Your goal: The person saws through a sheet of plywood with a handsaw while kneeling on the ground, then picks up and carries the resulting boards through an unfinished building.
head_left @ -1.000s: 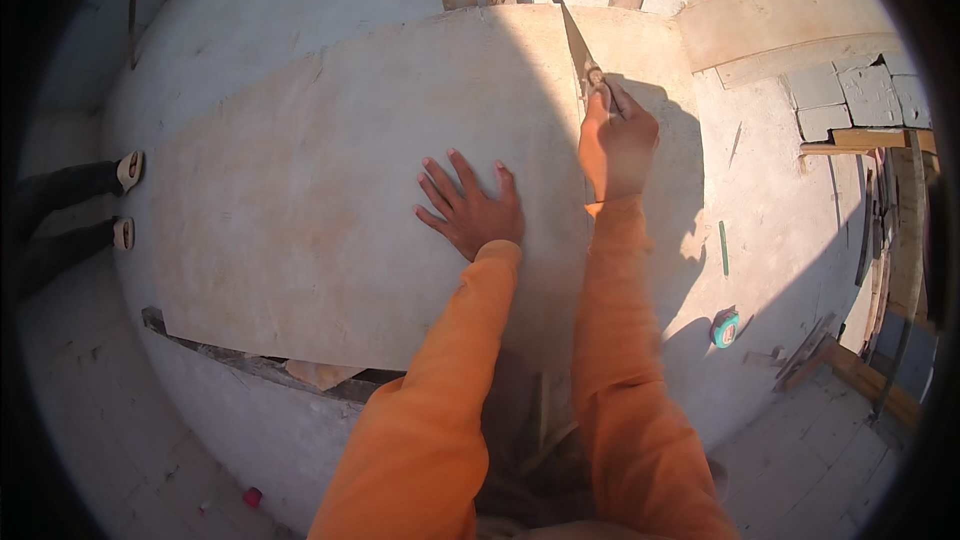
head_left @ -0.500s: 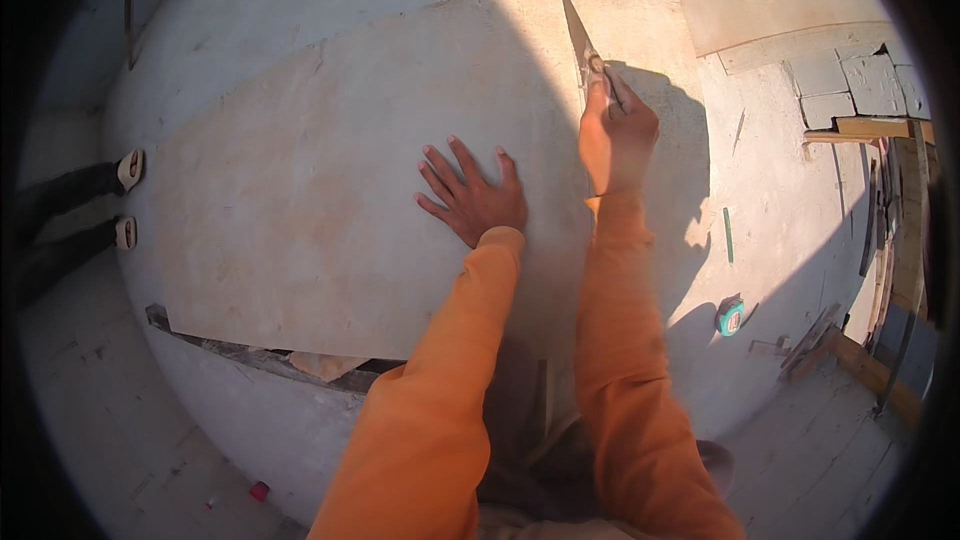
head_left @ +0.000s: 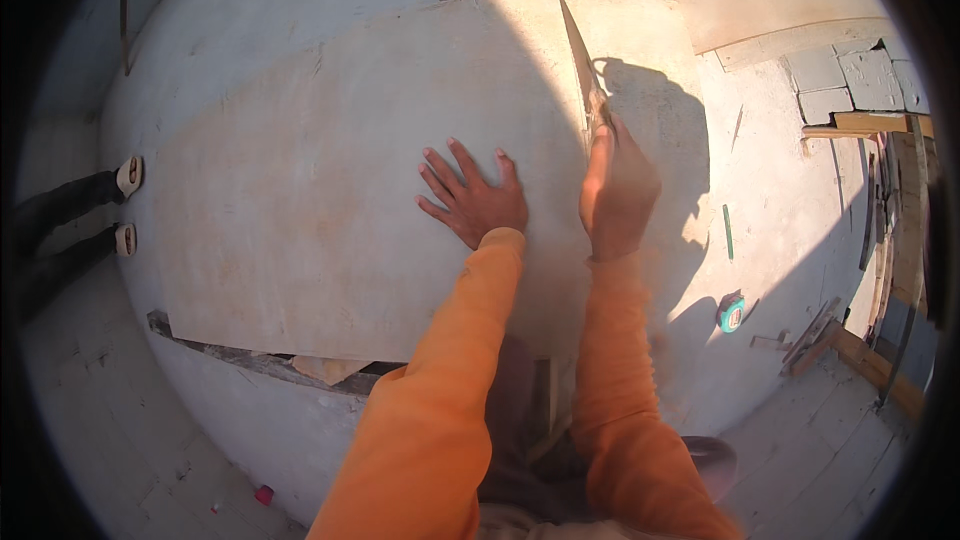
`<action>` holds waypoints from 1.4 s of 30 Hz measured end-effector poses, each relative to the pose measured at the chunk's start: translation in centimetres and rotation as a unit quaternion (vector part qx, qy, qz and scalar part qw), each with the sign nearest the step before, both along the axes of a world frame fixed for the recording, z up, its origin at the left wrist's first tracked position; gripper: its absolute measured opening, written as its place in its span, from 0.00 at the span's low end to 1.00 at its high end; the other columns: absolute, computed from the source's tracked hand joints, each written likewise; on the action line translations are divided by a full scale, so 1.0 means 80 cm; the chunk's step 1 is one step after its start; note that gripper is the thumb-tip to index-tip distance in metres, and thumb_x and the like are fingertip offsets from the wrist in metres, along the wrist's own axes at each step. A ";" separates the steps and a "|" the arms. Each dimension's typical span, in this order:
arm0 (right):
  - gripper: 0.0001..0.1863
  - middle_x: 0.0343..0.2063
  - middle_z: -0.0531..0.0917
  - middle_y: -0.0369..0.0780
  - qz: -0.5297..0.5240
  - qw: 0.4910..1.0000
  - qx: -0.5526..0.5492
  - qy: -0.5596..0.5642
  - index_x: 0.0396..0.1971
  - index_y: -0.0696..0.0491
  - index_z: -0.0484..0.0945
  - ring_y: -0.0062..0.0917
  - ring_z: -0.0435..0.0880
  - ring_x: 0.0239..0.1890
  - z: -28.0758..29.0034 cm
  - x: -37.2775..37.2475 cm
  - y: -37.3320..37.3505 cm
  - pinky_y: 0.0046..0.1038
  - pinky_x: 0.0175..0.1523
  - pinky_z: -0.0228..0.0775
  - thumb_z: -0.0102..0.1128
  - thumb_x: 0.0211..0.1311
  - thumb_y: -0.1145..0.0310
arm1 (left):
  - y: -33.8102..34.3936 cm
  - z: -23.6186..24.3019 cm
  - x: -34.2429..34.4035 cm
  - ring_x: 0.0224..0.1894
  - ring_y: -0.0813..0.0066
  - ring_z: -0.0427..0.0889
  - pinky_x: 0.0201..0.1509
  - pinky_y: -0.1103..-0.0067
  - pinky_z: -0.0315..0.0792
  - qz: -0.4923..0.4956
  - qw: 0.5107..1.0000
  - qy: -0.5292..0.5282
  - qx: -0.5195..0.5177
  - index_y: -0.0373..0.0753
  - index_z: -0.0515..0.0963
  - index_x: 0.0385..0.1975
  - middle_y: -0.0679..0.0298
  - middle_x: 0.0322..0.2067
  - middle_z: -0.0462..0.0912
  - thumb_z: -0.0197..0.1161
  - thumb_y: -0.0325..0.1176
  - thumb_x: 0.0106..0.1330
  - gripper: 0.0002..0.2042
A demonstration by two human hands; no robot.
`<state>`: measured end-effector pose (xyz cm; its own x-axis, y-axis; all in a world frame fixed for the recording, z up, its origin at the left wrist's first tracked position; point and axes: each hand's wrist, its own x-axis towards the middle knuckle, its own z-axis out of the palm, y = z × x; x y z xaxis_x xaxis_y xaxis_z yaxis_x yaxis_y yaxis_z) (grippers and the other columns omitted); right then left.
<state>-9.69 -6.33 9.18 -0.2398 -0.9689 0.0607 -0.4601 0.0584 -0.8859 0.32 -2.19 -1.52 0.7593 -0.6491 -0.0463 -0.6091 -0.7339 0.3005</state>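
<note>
**Saw (head_left: 575, 45) gripped in the right hand (head_left: 622, 190), left hand (head_left: 478, 205) flat on the board (head_left: 330, 200)**

The left hand rests palm down, fingers spread wide, near the middle of the board; that broad press probably keeps it from shifting. The right hand is closed around the saw's handle, with the blade pointing away from the body and its tip reaching past the board's far edge. The blade looks narrow from above, seemingly held on edge so the teeth face down, though the teeth are too small to tell. The two hands stand apart, likely to keep the left fingers clear of the blade. A tape measure (head_left: 731, 312) and a green stick (head_left: 728, 232) lie right of the board, perhaps set there within reach.
</note>
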 end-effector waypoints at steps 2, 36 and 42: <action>0.18 0.33 0.90 0.50 -0.029 0.999 0.014 0.033 0.57 0.66 0.81 0.21 0.89 0.34 0.033 -0.003 0.121 0.24 0.39 0.78 0.59 0.71 0.74 | 0.014 -0.002 0.014 0.83 0.55 0.42 0.82 0.49 0.33 0.004 1.000 -0.007 0.013 0.46 0.56 0.79 0.54 0.80 0.47 0.45 0.61 0.75 0.37; 0.18 0.34 0.90 0.50 -0.013 1.000 -0.003 -0.025 0.55 0.68 0.81 0.21 0.85 0.33 0.002 -0.007 -0.013 0.26 0.40 0.77 0.59 0.71 0.74 | -0.002 0.010 -0.009 0.83 0.56 0.40 0.82 0.49 0.32 -0.006 1.000 0.003 0.010 0.47 0.55 0.79 0.54 0.81 0.45 0.42 0.62 0.76 0.38; 0.17 0.35 0.90 0.53 -0.018 1.000 -0.015 0.007 0.55 0.68 0.81 0.22 0.88 0.38 0.015 -0.002 0.102 0.25 0.43 0.78 0.58 0.71 0.74 | 0.014 -0.002 0.012 0.83 0.57 0.41 0.82 0.49 0.33 0.006 1.000 -0.003 0.022 0.47 0.55 0.79 0.54 0.81 0.46 0.42 0.62 0.76 0.38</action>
